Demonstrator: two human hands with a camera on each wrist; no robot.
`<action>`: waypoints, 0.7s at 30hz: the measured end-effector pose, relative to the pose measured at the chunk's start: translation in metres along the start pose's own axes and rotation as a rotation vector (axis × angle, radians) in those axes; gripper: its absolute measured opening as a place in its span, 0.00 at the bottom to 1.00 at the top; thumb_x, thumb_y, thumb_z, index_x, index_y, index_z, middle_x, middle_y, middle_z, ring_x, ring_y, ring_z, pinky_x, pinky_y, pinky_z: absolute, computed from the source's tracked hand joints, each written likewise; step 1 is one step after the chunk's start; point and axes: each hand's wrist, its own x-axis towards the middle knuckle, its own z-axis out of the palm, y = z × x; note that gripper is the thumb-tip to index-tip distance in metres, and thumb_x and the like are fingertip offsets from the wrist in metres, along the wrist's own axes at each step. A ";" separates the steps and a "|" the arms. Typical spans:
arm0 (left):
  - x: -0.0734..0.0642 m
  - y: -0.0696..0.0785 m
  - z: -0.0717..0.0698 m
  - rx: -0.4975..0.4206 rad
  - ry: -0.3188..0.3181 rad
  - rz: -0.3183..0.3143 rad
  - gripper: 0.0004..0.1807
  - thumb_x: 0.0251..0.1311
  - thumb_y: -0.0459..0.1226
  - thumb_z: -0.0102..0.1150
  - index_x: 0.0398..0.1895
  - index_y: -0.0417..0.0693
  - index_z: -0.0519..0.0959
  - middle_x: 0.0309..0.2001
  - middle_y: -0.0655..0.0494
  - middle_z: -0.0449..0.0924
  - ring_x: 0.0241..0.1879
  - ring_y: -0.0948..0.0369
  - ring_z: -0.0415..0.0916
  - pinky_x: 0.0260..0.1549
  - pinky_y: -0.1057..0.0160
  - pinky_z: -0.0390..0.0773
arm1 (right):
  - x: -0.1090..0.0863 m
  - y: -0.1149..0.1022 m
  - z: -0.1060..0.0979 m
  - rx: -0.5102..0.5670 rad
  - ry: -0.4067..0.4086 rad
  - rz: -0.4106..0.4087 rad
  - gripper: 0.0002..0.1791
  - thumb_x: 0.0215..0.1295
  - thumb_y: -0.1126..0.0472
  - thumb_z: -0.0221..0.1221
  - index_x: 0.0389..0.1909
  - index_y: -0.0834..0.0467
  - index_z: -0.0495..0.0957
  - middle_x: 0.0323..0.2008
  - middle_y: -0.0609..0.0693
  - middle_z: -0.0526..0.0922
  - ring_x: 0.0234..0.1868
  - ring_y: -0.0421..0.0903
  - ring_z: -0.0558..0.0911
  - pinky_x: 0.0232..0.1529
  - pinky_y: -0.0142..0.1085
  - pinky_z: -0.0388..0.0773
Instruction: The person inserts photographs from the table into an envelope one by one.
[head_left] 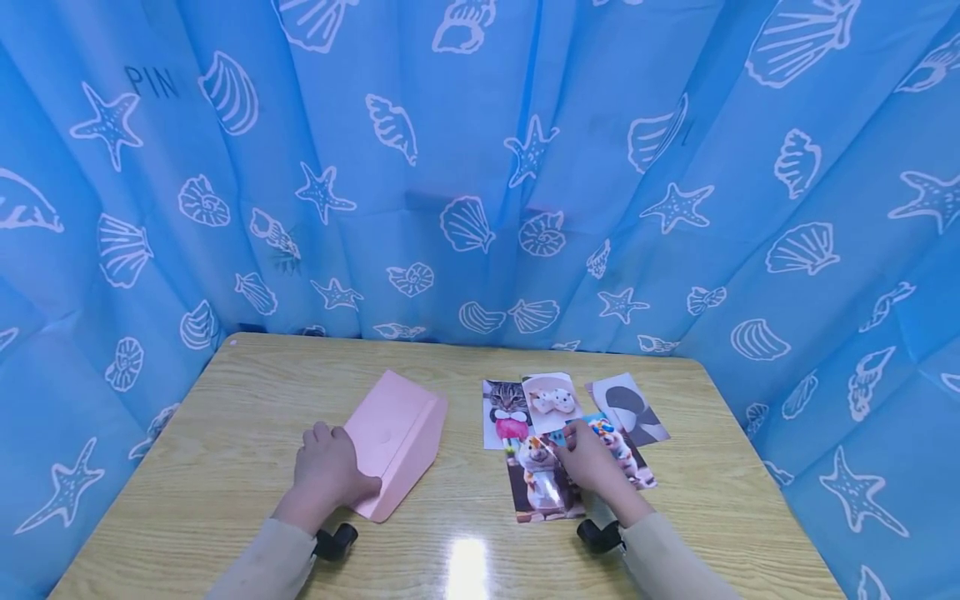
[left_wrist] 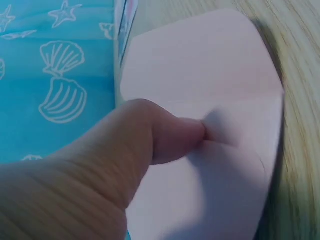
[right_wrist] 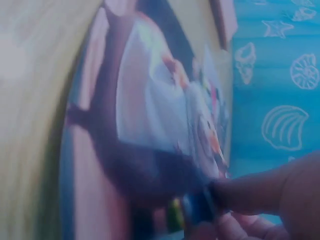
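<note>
My left hand [head_left: 330, 471] grips a pink envelope [head_left: 390, 442] along its left side. In the left wrist view the thumb presses on the envelope [left_wrist: 200, 65] just below the fold of its open flap. My right hand [head_left: 596, 462] pinches the upper right edge of a photo card [head_left: 546, 492] that shows an animal in a white bib. The right wrist view has this card [right_wrist: 150, 100] close up and blurred, with thumb and fingertips at its edge. Another animal photo card [head_left: 637, 475] lies partly hidden behind that hand.
Further back on the wooden table [head_left: 247, 433] lie a cat photo card [head_left: 507, 400], a card with white figures [head_left: 547, 396] and a grey-and-white card [head_left: 630, 408]. Some cards overlap. A blue seashell-patterned curtain [head_left: 480, 275] hangs around the table's back and sides.
</note>
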 end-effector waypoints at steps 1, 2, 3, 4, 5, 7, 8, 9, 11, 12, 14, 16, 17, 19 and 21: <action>0.000 0.000 0.000 -0.001 -0.004 0.002 0.52 0.35 0.56 0.70 0.49 0.18 0.66 0.40 0.33 0.63 0.43 0.41 0.62 0.42 0.45 0.70 | 0.001 0.001 -0.002 0.022 0.005 -0.011 0.14 0.64 0.67 0.58 0.47 0.66 0.68 0.30 0.55 0.72 0.26 0.47 0.73 0.25 0.37 0.72; -0.001 -0.001 0.000 -0.002 -0.006 0.005 0.52 0.35 0.56 0.71 0.50 0.17 0.66 0.40 0.33 0.63 0.43 0.41 0.62 0.42 0.45 0.70 | 0.001 0.001 -0.003 0.040 0.009 -0.019 0.13 0.64 0.68 0.58 0.47 0.66 0.68 0.31 0.54 0.72 0.27 0.47 0.73 0.26 0.37 0.72; -0.001 -0.001 -0.001 -0.008 -0.004 0.006 0.52 0.35 0.56 0.71 0.50 0.17 0.66 0.40 0.32 0.64 0.44 0.41 0.62 0.42 0.44 0.69 | 0.002 0.002 -0.005 0.061 0.012 -0.024 0.13 0.63 0.68 0.58 0.47 0.66 0.69 0.31 0.54 0.73 0.27 0.46 0.73 0.27 0.37 0.72; -0.001 -0.001 -0.001 -0.012 0.000 0.009 0.52 0.35 0.56 0.71 0.51 0.17 0.66 0.40 0.32 0.65 0.44 0.41 0.62 0.42 0.44 0.69 | 0.003 0.002 -0.006 0.082 0.016 -0.024 0.13 0.63 0.68 0.58 0.47 0.66 0.69 0.31 0.54 0.74 0.28 0.46 0.73 0.28 0.37 0.72; -0.001 -0.001 -0.001 -0.016 0.008 0.010 0.52 0.35 0.56 0.70 0.51 0.18 0.66 0.40 0.33 0.66 0.44 0.41 0.63 0.42 0.44 0.70 | 0.003 0.001 -0.007 0.104 0.019 -0.020 0.13 0.63 0.69 0.58 0.47 0.66 0.69 0.32 0.54 0.74 0.28 0.46 0.73 0.28 0.37 0.72; -0.001 0.000 0.000 -0.019 0.033 0.020 0.51 0.36 0.56 0.70 0.50 0.19 0.66 0.40 0.33 0.66 0.44 0.41 0.63 0.42 0.44 0.70 | 0.004 0.000 -0.010 0.144 0.022 -0.008 0.13 0.64 0.68 0.58 0.47 0.65 0.69 0.32 0.53 0.74 0.27 0.45 0.73 0.26 0.36 0.71; -0.001 0.000 0.000 -0.021 0.051 0.024 0.51 0.37 0.57 0.70 0.50 0.19 0.66 0.40 0.33 0.67 0.44 0.41 0.63 0.42 0.44 0.70 | 0.005 0.000 -0.011 0.159 0.020 -0.005 0.13 0.65 0.67 0.58 0.48 0.64 0.69 0.32 0.53 0.74 0.26 0.45 0.72 0.25 0.36 0.70; -0.001 0.000 0.001 -0.024 0.070 0.030 0.51 0.37 0.57 0.70 0.51 0.19 0.66 0.41 0.33 0.67 0.44 0.41 0.63 0.42 0.44 0.70 | 0.006 -0.002 -0.012 0.175 0.022 0.000 0.13 0.65 0.66 0.57 0.48 0.64 0.69 0.33 0.53 0.75 0.26 0.45 0.72 0.25 0.35 0.70; 0.000 0.000 0.002 -0.034 0.107 0.039 0.52 0.37 0.57 0.69 0.52 0.19 0.66 0.42 0.32 0.67 0.45 0.41 0.63 0.43 0.44 0.69 | 0.007 -0.005 -0.013 0.207 0.026 0.006 0.13 0.67 0.65 0.56 0.50 0.63 0.69 0.34 0.54 0.76 0.27 0.45 0.73 0.25 0.35 0.70; -0.001 0.000 0.002 -0.041 0.125 0.044 0.53 0.37 0.57 0.69 0.54 0.19 0.65 0.43 0.32 0.68 0.46 0.40 0.63 0.43 0.44 0.69 | 0.007 -0.007 -0.014 0.221 0.031 0.007 0.13 0.68 0.64 0.56 0.51 0.63 0.68 0.35 0.54 0.76 0.28 0.46 0.73 0.26 0.36 0.71; -0.001 0.001 0.002 -0.059 0.157 0.052 0.54 0.37 0.56 0.70 0.56 0.19 0.63 0.45 0.30 0.68 0.47 0.40 0.62 0.44 0.43 0.69 | 0.008 -0.011 -0.015 0.270 0.045 0.001 0.14 0.69 0.64 0.55 0.52 0.64 0.67 0.38 0.56 0.77 0.31 0.47 0.75 0.29 0.37 0.74; -0.002 0.003 0.001 -0.073 0.182 0.060 0.55 0.37 0.55 0.70 0.57 0.19 0.63 0.46 0.29 0.68 0.48 0.39 0.62 0.45 0.43 0.69 | 0.010 -0.015 -0.015 0.325 0.067 -0.003 0.15 0.70 0.63 0.55 0.53 0.64 0.67 0.39 0.56 0.77 0.34 0.49 0.76 0.32 0.38 0.76; -0.002 0.004 0.001 -0.075 0.191 0.065 0.55 0.37 0.55 0.70 0.58 0.18 0.62 0.46 0.29 0.68 0.48 0.39 0.62 0.45 0.42 0.69 | 0.010 -0.018 -0.015 0.346 0.084 -0.005 0.15 0.69 0.63 0.55 0.53 0.64 0.67 0.39 0.56 0.76 0.35 0.49 0.77 0.34 0.38 0.77; -0.004 0.006 0.000 -0.073 0.208 0.076 0.54 0.37 0.55 0.70 0.57 0.18 0.63 0.46 0.29 0.68 0.47 0.39 0.63 0.44 0.43 0.69 | 0.011 -0.022 -0.014 0.408 0.105 -0.009 0.16 0.69 0.64 0.56 0.54 0.64 0.67 0.39 0.57 0.77 0.36 0.49 0.77 0.35 0.38 0.78; -0.006 0.009 -0.001 -0.067 0.217 0.087 0.55 0.37 0.56 0.70 0.57 0.18 0.63 0.46 0.29 0.68 0.47 0.39 0.63 0.43 0.43 0.70 | 0.011 -0.027 -0.013 0.439 0.129 -0.011 0.17 0.68 0.64 0.57 0.54 0.65 0.67 0.38 0.57 0.77 0.36 0.47 0.78 0.36 0.37 0.78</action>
